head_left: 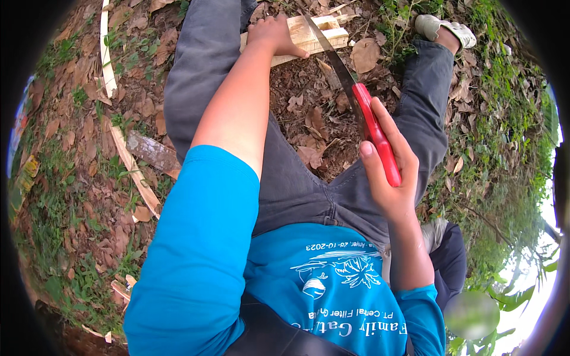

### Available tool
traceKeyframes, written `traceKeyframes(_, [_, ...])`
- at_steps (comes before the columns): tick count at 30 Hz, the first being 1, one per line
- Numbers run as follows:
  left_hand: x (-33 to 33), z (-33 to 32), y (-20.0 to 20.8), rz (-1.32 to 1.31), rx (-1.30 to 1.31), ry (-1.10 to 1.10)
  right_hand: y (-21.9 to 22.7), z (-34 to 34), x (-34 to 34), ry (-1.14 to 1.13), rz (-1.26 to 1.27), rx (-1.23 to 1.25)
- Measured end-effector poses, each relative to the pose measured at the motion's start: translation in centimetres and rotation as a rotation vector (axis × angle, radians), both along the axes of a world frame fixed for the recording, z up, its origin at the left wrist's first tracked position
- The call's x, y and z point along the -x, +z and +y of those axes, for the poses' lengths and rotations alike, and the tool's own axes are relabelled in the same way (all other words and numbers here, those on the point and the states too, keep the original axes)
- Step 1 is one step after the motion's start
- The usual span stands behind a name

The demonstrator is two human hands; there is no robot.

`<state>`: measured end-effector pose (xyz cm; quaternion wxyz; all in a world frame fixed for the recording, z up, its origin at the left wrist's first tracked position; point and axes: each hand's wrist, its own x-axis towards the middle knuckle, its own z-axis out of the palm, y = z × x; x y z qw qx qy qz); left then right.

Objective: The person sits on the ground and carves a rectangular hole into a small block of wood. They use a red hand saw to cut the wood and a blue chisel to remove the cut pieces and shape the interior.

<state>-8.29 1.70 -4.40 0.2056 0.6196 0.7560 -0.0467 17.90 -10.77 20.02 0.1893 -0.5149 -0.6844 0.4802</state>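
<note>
My left hand (273,37) rests on a pale piece of cut wood (323,40) between my legs, its fingers over the far side and its thumb along the near edge. Lengthwise splits or steps show in the wood's right end. In my right hand (395,160) is a hand saw with a red handle (375,127). One finger lies along that handle, and the thumb is raised beside it. The saw's dark, tapering blade (332,56) points up and left, its tip over the wood. Whether the blade touches the wood I cannot tell.
My legs in dark trousers (205,77) spread around the wood, with a light shoe (445,29) at upper right. Long pale wood strips (127,157) and a bark-covered piece (153,153) lie at left among dry leaves. Grass (499,118) grows at right. A dark blue bundle (451,261) sits by my right elbow.
</note>
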Motion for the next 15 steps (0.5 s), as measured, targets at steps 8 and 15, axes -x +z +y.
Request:
traceKeyframes(8, [0.8, 1.0, -0.5, -0.110, 0.063, 0.031, -0.3, 1.0, 1.3, -0.098, 0.041, 0.082])
traceKeyframes(15, [0.4, 0.4, -0.2, -0.127, 0.053, 0.038, 5.2, -1.2, -1.8, -0.043, -0.024, 0.052])
